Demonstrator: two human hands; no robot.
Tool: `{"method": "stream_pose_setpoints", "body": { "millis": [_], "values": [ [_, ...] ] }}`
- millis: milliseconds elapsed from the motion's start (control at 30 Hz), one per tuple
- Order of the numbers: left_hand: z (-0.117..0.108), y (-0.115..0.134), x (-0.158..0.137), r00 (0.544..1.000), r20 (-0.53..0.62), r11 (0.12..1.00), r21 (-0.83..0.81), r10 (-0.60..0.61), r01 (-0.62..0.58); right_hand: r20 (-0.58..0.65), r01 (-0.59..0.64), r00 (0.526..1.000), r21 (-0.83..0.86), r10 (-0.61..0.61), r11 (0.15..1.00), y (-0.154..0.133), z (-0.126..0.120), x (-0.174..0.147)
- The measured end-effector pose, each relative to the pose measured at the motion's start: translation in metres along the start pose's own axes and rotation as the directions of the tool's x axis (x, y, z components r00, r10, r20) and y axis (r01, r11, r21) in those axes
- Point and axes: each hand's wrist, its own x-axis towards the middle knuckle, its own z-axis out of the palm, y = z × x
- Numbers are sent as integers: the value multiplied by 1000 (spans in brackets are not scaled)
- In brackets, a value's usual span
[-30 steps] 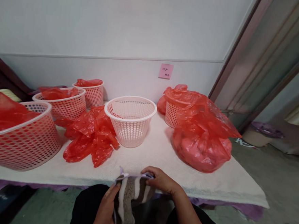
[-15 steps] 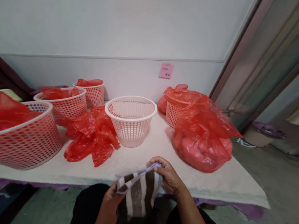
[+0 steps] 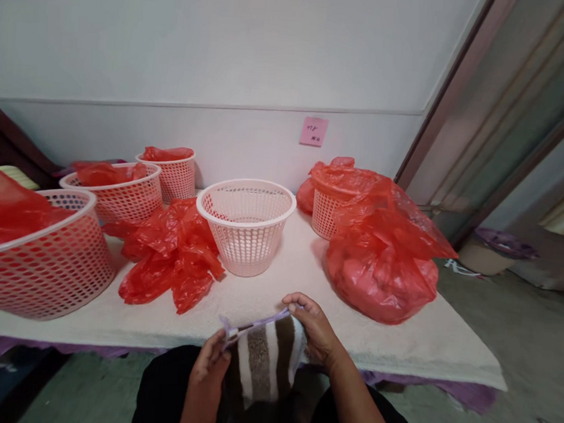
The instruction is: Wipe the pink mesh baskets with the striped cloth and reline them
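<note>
A brown, grey and white striped knit piece (image 3: 262, 358) with a lilac edge hangs above my lap, at the table's front edge. What kind of article it is, I cannot tell. My left hand (image 3: 209, 364) pinches its left top corner, where a loose lilac end sticks up. At the right top corner, the thumb and fingers of my right hand (image 3: 311, 326) close on the same edge. The lilac edge runs almost straight between both hands, and the lower part of the knit drops into shadow. Just beyond stands a pale pink plastic basket (image 3: 245, 251).
Crumpled red plastic bags (image 3: 173, 249) lie left of the basket. Further left are several pink baskets (image 3: 65, 273) with red bags inside. A filled red bag (image 3: 383, 276) sits on the right of the white-covered table (image 3: 450, 352), before another basket (image 3: 324, 214). A pink note (image 3: 313, 131) sticks to the wall.
The knit's top opening, spread apart before, now looks nearly closed, with the lilac edge drawn into one line. My left hand has turned and moved up slightly.
</note>
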Motion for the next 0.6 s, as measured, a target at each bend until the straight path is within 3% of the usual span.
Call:
{"method": "stream_pose_setpoints", "body": {
  "millis": [100, 167, 300, 467, 600],
  "values": [
    [-2, -1, -1, 983, -36, 975, 139, 177, -171, -2, 14, 1000, -30, -14, 999, 2, 0, 2],
    [-2, 0, -2, 976, 0, 944, 254, 217, -210, 1, 26, 1000, -45, -26, 999, 3, 0, 2],
    [-2, 1, -3, 984, 60, 930, 322, 166, -176, 14, 39, 999, -62, -38, 997, 4, 0, 3],
    [-2, 0, -2, 999, 5, 975, 220, 37, -37, 5, 31, 1000, -56, -31, 998, 4, 0, 3],
    [-7, -2, 1, 998, 67, 991, 135, -5, -4, -12, 57, 998, -55, -57, 997, 3, 1, 3]
  ]
}}
